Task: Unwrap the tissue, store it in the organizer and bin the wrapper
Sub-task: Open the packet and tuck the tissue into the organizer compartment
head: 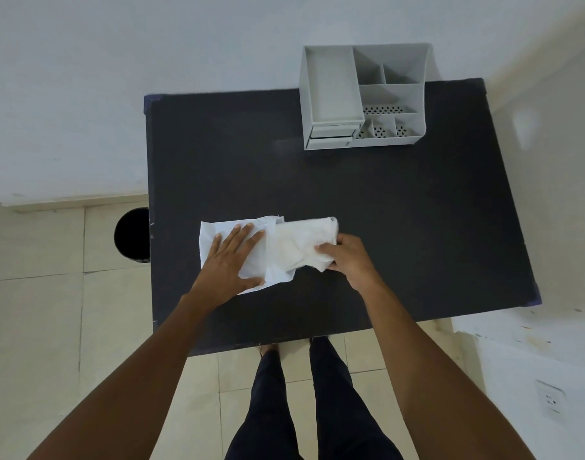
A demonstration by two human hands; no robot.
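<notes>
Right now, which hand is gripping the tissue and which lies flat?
The right hand pinches the crumpled white tissue; the left hand lies flat, pinning the white wrapper to the black table.

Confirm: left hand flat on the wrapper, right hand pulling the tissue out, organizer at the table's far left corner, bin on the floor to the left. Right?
One slip: the organizer stands at the far right corner of the table, not the left, as the head view shows. The rest holds: left hand flat on the wrapper, right hand gripping the tissue, bin on the floor to the left.
</notes>
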